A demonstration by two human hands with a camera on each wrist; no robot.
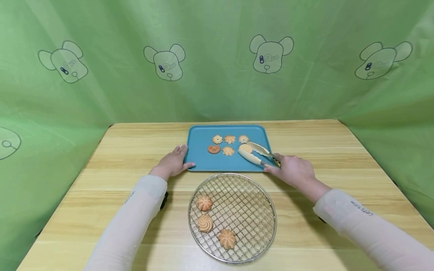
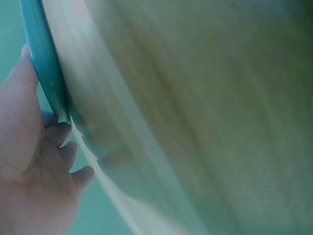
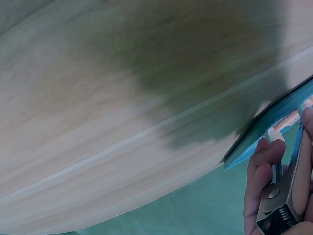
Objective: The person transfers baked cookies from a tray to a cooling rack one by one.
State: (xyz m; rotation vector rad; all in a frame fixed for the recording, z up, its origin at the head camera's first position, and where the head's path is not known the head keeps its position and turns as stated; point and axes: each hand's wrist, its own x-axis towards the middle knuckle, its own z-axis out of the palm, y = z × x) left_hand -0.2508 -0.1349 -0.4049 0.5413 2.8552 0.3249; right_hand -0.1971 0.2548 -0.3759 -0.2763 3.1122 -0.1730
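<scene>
My right hand point(image 1: 294, 170) grips metal tongs with cream-coloured tips point(image 1: 250, 156) over the right part of a blue tray point(image 1: 207, 165). The tips stand apart on either side of a pale round cookie point(image 1: 245, 148); whether they touch it I cannot tell. Several other cookies lie in two rows on the tray, among them a brown pretzel-shaped cookie point(image 1: 214, 149) and a flower-shaped cookie point(image 1: 228, 151). At the tray's left edge rests my left hand point(image 1: 172, 162), its thumb over the rim and its fingers extended. The left wrist view shows this hand point(image 2: 32, 142) beside the tray's edge.
A round wire rack point(image 1: 244, 210) lies in front of the tray. On its left part are a ribbed cookie point(image 1: 205, 203), a swirled cookie point(image 1: 205, 223) and a star-shaped cookie point(image 1: 227, 239). Green curtains point(image 1: 217, 94) hang behind and beside the wooden table point(image 1: 112, 169).
</scene>
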